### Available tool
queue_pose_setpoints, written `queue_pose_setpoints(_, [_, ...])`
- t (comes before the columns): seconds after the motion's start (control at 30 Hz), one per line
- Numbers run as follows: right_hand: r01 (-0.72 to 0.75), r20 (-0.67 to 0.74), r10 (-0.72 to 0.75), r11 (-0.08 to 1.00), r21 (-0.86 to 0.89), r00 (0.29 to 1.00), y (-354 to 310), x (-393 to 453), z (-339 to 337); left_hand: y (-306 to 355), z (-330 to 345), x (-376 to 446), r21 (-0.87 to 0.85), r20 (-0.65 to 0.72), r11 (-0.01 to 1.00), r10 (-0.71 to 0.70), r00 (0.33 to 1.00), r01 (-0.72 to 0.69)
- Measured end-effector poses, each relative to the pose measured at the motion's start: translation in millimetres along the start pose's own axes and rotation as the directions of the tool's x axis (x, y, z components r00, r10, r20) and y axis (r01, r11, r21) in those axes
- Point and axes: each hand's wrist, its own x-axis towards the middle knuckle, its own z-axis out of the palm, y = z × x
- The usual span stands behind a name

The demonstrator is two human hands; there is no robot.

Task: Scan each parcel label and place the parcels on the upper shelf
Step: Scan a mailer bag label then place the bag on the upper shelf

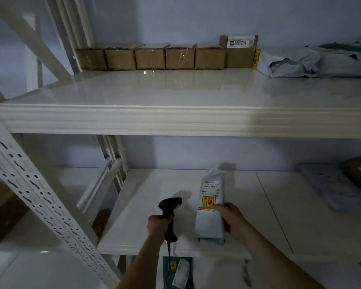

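Dim lower shelf [154,184]: right hand [232,220] gripping grey parcel [212,207], label [212,189] seemingly up.

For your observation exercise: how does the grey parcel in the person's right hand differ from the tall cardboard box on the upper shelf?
The grey parcel is a soft plastic mailer; the tall cardboard box is stiff and brown. The parcel is gripped by the right hand over the lower shelf; the box stands untouched on the upper shelf. The parcel is long and slim, the box squat. Both carry a printed label.
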Motion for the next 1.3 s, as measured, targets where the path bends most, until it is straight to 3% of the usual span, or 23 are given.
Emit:
queue_pose_setpoints(0.33, [0.027, -0.014, -0.026, 0.999, 0.032, 1.000, 10.3, -9.4, -31.2, -9.9, 25.2, 8.9, 0.257, -0.130, 0.966, 0.053, 0.990, -0.018])
queue_pose_setpoints(0.43, [0.068, -0.028, -0.066, 0.997, 0.046, 0.997, 2.4, -9.9, -40.8, -1.9, 32.4, -2.1, 0.265, -0.278, 0.964, 0.042, 0.960, 0.035])
queue_pose_setpoints(0.53, [0.103, -0.009, -0.103, 0.995, 0.008, 0.995, -12.2, -10.8, -53.5, 27.4, 49.5, -25.6, 0.247, -0.376, 0.953, 0.264, 0.888, -0.178])
queue_pose_setpoints(0.63, [0.110, 0.008, -0.110, 0.993, 0.034, 0.994, -23.9, -12.1, -67.8, 62.4, 81.0, -64.7, 0.045, -0.143, 0.929, 0.370, 0.918, -0.368])
queue_pose_setpoints(0.73, [0.118, 0.052, -0.121, 0.992, 0.053, 0.991, -42.0, -21.2, -75.5, 95.7, 117.5, -117.1, -0.245, 0.184, 0.938, 0.292, 0.939, -0.244])
queue_pose_setpoints(0.8, [0.143, 0.025, -0.145, 0.987, 0.071, 0.989, -54.4, -29.2, -79.7, 111.6, 134.4, -150.9, -0.399, 0.288, 0.901, 0.300, 0.910, -0.171])
queue_pose_setpoints(0.93, [0.181, 0.000, -0.183, 0.976, 0.119, 0.983, -69.0, -56.7, -89.4, 124.2, 140.7, -198.8, -0.510, 0.223, 0.834, 0.367, 0.903, -0.212])
queue_pose_setpoints(1.07, [0.287, -0.019, -0.286, 0.954, 0.084, 0.958, -88.2, -101.1, -98.3, 135.2, 138.3, -245.8, -0.474, 0.173, 0.834, 0.403, 0.899, -0.283])
queue_pose_setpoints(1.3, [0.367, -0.055, -0.363, 0.924, 0.109, 0.930, -97.7, -190.3, -124.5, 133.2, 120.9, -330.5, -0.402, 0.224, 0.815, 0.529, 0.818, -0.417])
